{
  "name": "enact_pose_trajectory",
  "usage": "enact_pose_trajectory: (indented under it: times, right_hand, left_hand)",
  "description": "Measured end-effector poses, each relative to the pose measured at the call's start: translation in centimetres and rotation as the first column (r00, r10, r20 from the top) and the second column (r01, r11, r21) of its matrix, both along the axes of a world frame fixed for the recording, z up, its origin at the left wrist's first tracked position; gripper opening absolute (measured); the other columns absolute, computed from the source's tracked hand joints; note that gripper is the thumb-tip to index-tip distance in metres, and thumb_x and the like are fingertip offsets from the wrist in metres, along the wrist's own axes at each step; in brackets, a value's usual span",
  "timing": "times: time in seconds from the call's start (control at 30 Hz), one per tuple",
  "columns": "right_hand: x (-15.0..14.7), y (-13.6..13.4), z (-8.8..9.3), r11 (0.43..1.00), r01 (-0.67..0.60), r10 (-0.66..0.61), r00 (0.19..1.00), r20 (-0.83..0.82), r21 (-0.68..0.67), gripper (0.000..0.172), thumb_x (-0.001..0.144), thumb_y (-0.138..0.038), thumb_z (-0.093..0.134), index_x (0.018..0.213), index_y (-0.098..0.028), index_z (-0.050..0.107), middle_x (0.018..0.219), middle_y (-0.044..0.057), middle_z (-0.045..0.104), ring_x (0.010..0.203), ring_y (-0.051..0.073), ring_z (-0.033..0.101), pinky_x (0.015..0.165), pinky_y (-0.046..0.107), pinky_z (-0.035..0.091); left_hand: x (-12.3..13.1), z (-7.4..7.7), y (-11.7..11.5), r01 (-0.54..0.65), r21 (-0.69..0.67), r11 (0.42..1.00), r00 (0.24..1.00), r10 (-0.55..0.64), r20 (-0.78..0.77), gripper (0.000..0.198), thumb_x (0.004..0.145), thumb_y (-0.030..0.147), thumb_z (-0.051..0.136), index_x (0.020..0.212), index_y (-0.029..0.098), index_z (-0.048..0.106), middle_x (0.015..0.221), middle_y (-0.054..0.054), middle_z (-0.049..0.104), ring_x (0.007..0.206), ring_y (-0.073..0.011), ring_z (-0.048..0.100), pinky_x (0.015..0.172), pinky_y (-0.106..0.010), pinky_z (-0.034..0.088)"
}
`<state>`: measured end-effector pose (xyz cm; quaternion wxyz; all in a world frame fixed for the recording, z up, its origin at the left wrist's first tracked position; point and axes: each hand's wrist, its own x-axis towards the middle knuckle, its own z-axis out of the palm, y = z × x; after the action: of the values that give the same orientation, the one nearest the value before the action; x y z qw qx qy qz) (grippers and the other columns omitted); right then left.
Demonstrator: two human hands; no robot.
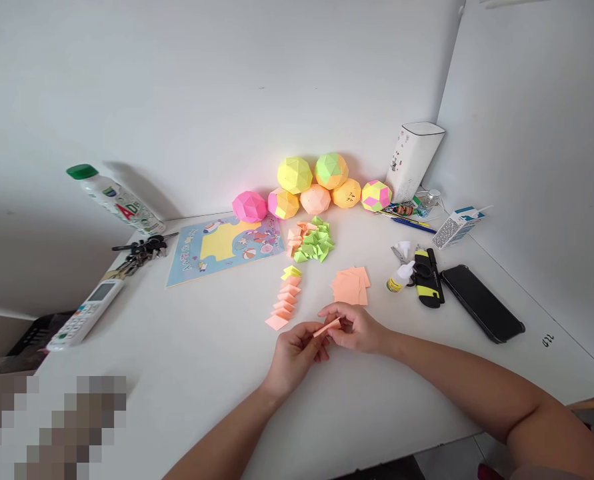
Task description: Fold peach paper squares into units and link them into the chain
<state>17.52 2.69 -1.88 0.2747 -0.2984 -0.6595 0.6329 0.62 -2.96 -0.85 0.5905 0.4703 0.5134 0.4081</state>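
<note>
A small folded piece of orange paper (pixel 326 327) is pinched between both hands above the front half of the table. My left hand (pixel 297 350) grips its near left end, and my right hand (pixel 354 328) has the right end between thumb and fingers. Just beyond my right hand lies a loose stack of flat orange paper squares (pixel 351 287). A row of folded orange paper pieces (pixel 285 299), with yellow ones at its far end, stretches away behind my left hand. Farther back sits a heap of green and orange folded pieces (pixel 314 241).
Several faceted paper balls (pixel 315 199) are piled by the wall. A blue printed card (pixel 227 250), keys (pixel 147 250), a remote (pixel 87 313) and a bottle (pixel 121 200) are left. Right are a glue bottle (pixel 399 278), a utility knife (pixel 427 283), a phone (pixel 483 303) and a drink carton (pixel 457 227).
</note>
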Motion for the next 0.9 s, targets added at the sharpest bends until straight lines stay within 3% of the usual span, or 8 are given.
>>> enact_pose_trajectory:
  times: [0.17,0.37,0.53,0.73,0.9]
  right_hand:
    - [0.0,-0.1,0.1,0.999,-0.043,0.043,0.999,-0.01,-0.023,0.033,0.075,-0.012,0.054,0.107,-0.016,0.049,0.074,0.0,0.062,0.065,0.012,0.06,0.06,0.025,0.046]
    - [-0.1,-0.3,0.4,0.997,-0.076,0.076,0.997,-0.011,-0.023,0.043,0.072,-0.008,0.052,0.113,-0.019,0.047,0.076,0.0,0.062,0.067,0.014,0.063,0.06,0.026,0.048]
    - [-0.1,-0.3,0.4,1.0,-0.013,0.013,1.0,0.026,-0.015,0.047,0.064,-0.003,0.054,0.108,-0.019,0.051,0.072,-0.003,0.057,0.066,0.012,0.059,0.06,0.024,0.047]
    - [0.3,0.3,0.3,0.999,0.008,-0.007,1.0,0.013,-0.045,0.041,0.066,-0.004,0.056,0.105,-0.019,0.052,0.062,-0.007,0.047,0.054,0.007,0.044,0.053,0.019,0.039]
    - [0.6,1.2,0.2,0.99,0.026,-0.043,0.991,-0.125,-0.136,0.033,0.073,-0.011,0.057,0.104,-0.018,0.05,0.064,-0.006,0.049,0.052,0.007,0.042,0.049,0.02,0.036]
  left_hand:
    - [0.0,0.2,0.1,0.025,0.01,1.0,1.0,-0.025,-0.005,0.023,0.083,0.035,0.055,0.089,0.013,0.062,0.06,0.0,0.059,0.055,-0.0119,0.056,0.053,-0.025,0.044]
    - [-0.1,-0.7,-0.4,0.024,0.058,0.998,1.0,-0.024,0.001,0.03,0.083,0.033,0.056,0.108,0.017,0.053,0.063,0.001,0.061,0.056,-0.0115,0.055,0.054,-0.025,0.045]
    - [0.2,-1.0,-0.7,0.022,0.146,0.989,1.0,-0.019,-0.023,0.026,0.083,0.032,0.055,0.105,0.019,0.052,0.069,0.0,0.062,0.054,-0.01,0.051,0.052,-0.024,0.043]
    - [0.1,-0.2,-0.7,-0.043,0.133,0.99,0.998,0.049,-0.039,0.024,0.079,0.03,0.059,0.1,0.019,0.055,0.066,0.001,0.058,0.054,-0.0099,0.048,0.049,-0.022,0.04]
    - [-0.3,0.3,-0.5,-0.124,0.122,0.985,0.992,0.126,-0.013,0.02,0.077,0.029,0.06,0.093,0.018,0.057,0.063,0.002,0.053,0.055,-0.0093,0.045,0.049,-0.02,0.036]
